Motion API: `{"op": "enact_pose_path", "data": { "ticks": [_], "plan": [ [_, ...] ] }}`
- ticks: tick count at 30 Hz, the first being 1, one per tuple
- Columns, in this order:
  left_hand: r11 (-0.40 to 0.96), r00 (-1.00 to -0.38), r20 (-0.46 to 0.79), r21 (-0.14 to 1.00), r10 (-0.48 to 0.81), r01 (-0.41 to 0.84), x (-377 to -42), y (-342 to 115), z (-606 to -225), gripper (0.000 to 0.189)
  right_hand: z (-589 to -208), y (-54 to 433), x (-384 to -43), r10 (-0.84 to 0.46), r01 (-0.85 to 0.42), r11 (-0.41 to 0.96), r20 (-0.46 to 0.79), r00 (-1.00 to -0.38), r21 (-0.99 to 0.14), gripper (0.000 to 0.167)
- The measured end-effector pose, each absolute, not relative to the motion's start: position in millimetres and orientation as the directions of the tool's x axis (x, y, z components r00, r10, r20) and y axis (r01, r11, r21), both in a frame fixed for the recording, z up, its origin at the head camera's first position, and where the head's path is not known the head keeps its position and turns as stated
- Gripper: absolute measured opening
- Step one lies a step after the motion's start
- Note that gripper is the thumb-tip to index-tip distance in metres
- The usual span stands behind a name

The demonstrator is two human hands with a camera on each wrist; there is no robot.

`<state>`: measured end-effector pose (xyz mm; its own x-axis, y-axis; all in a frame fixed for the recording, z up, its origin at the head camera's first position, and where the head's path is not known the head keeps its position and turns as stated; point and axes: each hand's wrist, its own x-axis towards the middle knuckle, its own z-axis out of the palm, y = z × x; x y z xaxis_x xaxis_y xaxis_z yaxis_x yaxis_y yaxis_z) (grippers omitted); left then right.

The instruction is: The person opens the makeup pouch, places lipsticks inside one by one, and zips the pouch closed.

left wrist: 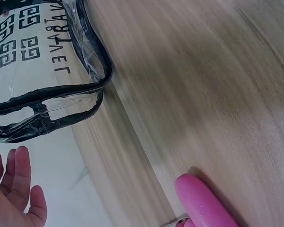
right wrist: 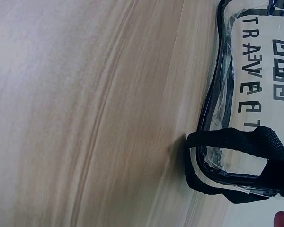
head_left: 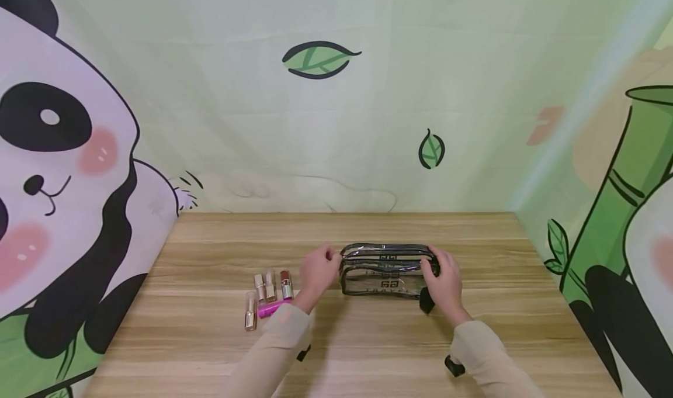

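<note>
A clear pouch with black trim point(head_left: 386, 281) and dark printed lettering stands upright on the wooden table. At its left end, my left hand point(head_left: 319, 270) pinches the small metal zipper pull, partly cut off in the left wrist view; the other fingers point(left wrist: 22, 172) are loosely bent. My right hand point(head_left: 446, 278) grips the pouch's right end, thumb in front. Beneath it hangs a black strap loop point(right wrist: 227, 137). Left of the pouch are several lipstick tubes point(head_left: 250, 311) and a bright pink tube point(head_left: 270, 308), partly behind my left wrist.
The wooden table point(head_left: 210, 246) ends at a light green backdrop point(head_left: 368, 182) with panda and leaf drawings. The lipsticks lie close to my left forearm. Black straps point(head_left: 454, 366) show at both sleeves.
</note>
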<state>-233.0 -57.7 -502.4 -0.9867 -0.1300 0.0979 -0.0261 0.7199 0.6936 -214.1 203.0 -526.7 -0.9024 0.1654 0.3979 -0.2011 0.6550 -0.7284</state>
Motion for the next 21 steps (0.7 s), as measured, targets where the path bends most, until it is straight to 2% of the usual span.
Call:
{"op": "enact_pose_path", "data": {
  "ticks": [10,21],
  "plan": [
    [0.675,-0.986,0.019,0.731,-0.164,-0.098,-233.6,-66.3,-506.7,0.015,-529.2,202.8,-214.6,0.17,-0.195,0.643,0.386,-0.907,-0.741,0.038],
    [0.678,-0.989,-0.013,0.727,-0.147,-0.11,-233.0,-70.6,-516.2,0.015,-530.0,203.1,-214.8,0.177,-0.199,0.645,0.398,-0.9,-0.738,0.037]
  ]
}}
